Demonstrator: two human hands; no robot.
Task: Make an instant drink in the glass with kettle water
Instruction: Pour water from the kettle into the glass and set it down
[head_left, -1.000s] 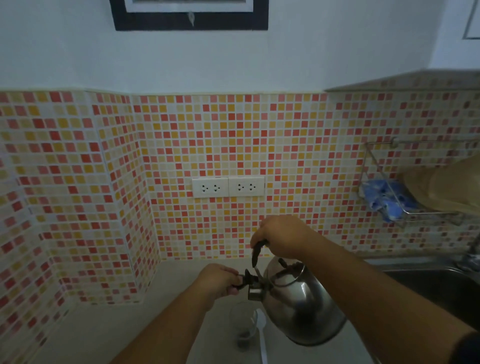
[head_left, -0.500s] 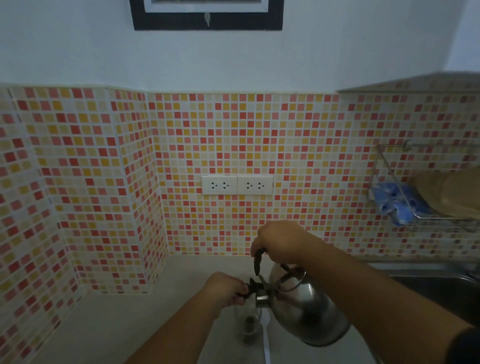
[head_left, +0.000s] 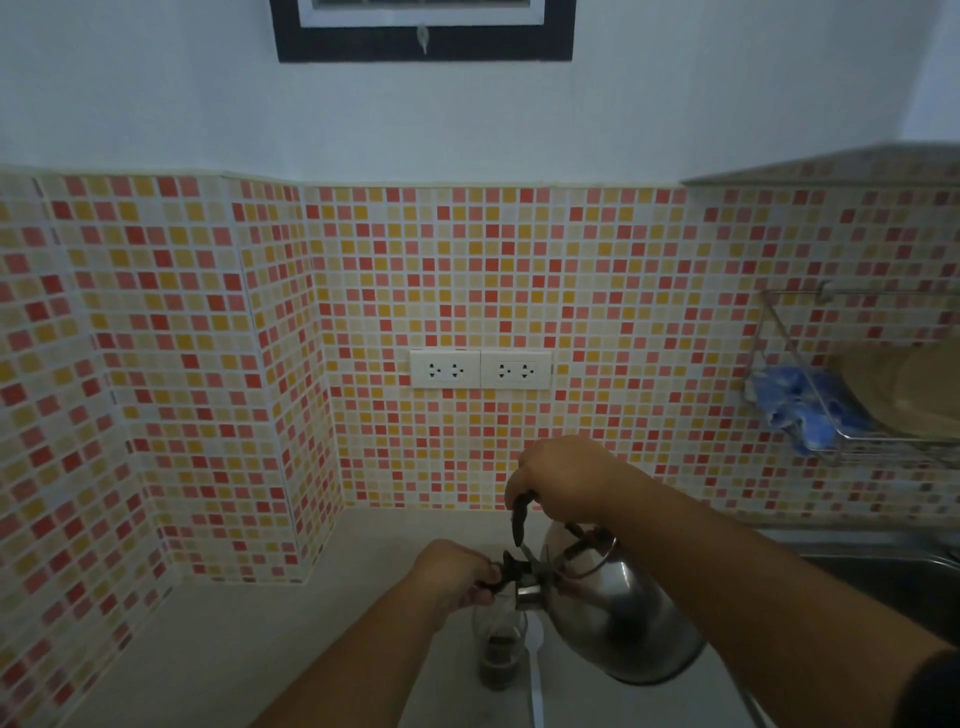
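A steel kettle (head_left: 618, 618) hangs tilted to the left above the counter, its spout right over a clear glass (head_left: 500, 649). My right hand (head_left: 563, 480) grips the kettle's black handle from above. My left hand (head_left: 452, 569) pinches the black spout cap lever and holds it back. Dark liquid or powder lies in the glass's bottom. A white spoon (head_left: 535, 670) lies on the counter just right of the glass, partly under the kettle.
The pale counter (head_left: 218, 639) runs into a corner of mosaic tiles. Two wall sockets (head_left: 480, 369) sit above the hands. A wire rack (head_left: 852, 415) with a blue cloth and plates hangs at right, and a sink (head_left: 883, 577) lies below it.
The view has shifted slightly, so hands, kettle and glass sit a little further right and lower. Both hands keep the same hold and the kettle stays tilted over the glass.
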